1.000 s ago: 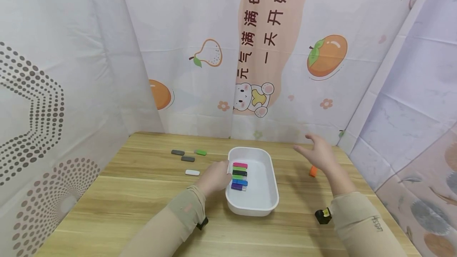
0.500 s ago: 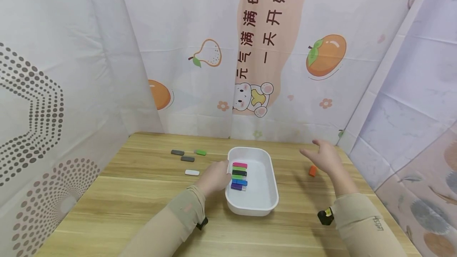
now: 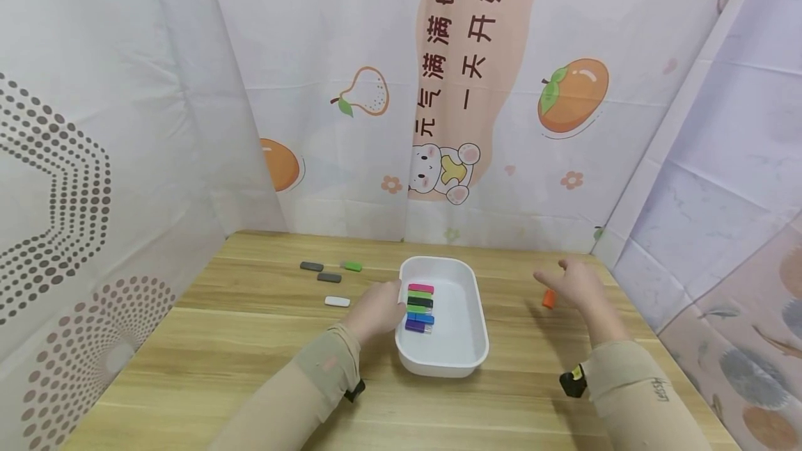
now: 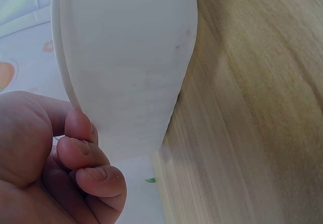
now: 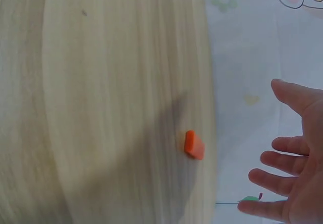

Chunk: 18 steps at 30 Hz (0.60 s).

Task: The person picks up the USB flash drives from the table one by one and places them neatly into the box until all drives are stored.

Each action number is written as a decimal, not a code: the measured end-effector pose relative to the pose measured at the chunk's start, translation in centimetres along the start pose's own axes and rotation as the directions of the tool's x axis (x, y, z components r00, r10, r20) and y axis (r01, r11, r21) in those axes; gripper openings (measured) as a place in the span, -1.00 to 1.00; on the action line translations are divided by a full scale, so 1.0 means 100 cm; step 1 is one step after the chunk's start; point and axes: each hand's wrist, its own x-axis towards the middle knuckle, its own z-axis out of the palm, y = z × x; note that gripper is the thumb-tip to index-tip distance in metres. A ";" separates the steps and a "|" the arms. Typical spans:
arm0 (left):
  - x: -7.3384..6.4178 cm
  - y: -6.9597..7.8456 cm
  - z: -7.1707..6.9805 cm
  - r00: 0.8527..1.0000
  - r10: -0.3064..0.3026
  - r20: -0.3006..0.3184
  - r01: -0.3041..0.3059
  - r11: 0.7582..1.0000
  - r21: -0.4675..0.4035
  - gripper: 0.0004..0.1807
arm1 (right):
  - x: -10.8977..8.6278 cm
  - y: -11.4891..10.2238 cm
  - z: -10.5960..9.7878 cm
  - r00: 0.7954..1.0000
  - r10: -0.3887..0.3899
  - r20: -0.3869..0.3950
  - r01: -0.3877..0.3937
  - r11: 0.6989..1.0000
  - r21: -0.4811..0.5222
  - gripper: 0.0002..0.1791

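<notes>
My left hand [image 3: 374, 313] pinches the left rim of a white plastic tray [image 3: 460, 336]; the left wrist view shows its thumb and curled fingers [image 4: 83, 151] at the edge. Inside the tray, along its left side, lies a column of USB flash drives: pink [image 3: 421, 289], black [image 3: 420, 302], blue [image 3: 420, 319], purple [image 3: 415, 326] and light green ones. My right hand [image 3: 575, 286], fingers spread and holding nothing, hovers over the table's right side. Below it, apart from the fingers, lies an orange flash drive [image 3: 548, 298], also visible in the right wrist view [image 5: 194, 146].
Left of the tray on the wooden table [image 3: 250, 346] lie a white flash drive [image 3: 337, 301], two dark grey ones [image 3: 311, 266] and a green one [image 3: 352, 266]. A printed curtain [image 3: 338, 159] hangs behind the table's far edge.
My right hand has come down and a little to the right, closer to the orange flash drive. The left hand and the tray stay in place.
</notes>
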 end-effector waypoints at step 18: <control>0.000 -0.002 0.000 1.000 0.008 0.005 -0.008 1.000 -0.003 -0.47 | -0.005 0.014 0.012 0.997 0.059 0.053 -0.056 0.997 -0.055 -0.22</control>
